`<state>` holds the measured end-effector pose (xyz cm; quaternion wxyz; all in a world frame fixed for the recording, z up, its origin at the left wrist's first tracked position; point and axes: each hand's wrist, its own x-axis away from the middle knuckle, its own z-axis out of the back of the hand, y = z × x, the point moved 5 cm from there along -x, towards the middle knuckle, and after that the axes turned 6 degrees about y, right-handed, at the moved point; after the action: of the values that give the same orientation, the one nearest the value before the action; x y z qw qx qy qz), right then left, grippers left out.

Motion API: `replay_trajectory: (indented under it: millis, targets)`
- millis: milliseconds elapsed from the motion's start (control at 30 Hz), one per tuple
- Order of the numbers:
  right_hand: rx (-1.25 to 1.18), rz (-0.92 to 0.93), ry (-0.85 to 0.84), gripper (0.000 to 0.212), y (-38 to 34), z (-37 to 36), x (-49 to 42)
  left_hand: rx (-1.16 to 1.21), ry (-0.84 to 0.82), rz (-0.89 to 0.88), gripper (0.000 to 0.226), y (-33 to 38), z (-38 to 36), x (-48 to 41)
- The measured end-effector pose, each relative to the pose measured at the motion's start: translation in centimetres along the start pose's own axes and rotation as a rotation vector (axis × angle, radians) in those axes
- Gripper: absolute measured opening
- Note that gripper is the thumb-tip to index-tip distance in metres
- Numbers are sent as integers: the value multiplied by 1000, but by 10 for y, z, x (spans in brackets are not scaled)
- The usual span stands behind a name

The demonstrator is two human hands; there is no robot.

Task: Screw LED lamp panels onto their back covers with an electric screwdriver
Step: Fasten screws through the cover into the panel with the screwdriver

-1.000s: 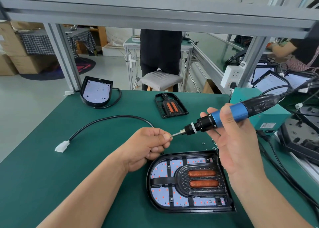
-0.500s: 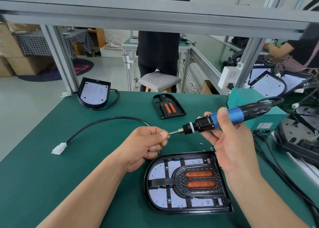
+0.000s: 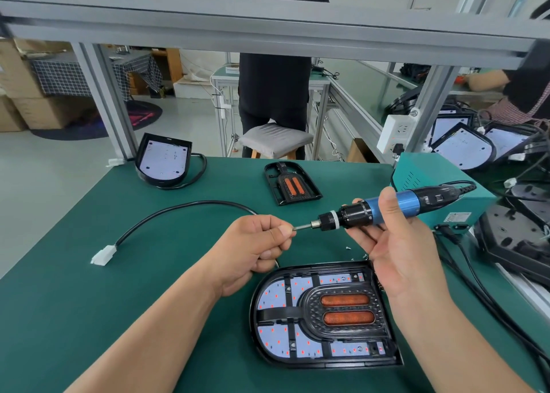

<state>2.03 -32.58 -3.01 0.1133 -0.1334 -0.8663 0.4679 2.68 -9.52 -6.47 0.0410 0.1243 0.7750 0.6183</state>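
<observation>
My right hand (image 3: 398, 243) grips the electric screwdriver (image 3: 357, 214) level above the green table (image 3: 148, 273), pointing left. My left hand (image 3: 253, 246) pinches the tip of its bit (image 3: 302, 227) between thumb and forefinger. Below both lies the lamp panel (image 3: 321, 318) in its black back cover (image 3: 384, 360).

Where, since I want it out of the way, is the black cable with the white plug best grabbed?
Grip the black cable just behind its white plug, coming down from above on the left. That end lies free and flat on the green mat; the other end disappears behind the left hand.
</observation>
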Motion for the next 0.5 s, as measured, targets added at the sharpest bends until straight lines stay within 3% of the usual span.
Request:
replay_trajectory:
  millis: [500]
  targets:
    - [-27, -37, 21, 50, 4, 2, -5, -5, -6, -29, 16, 4, -2, 1]
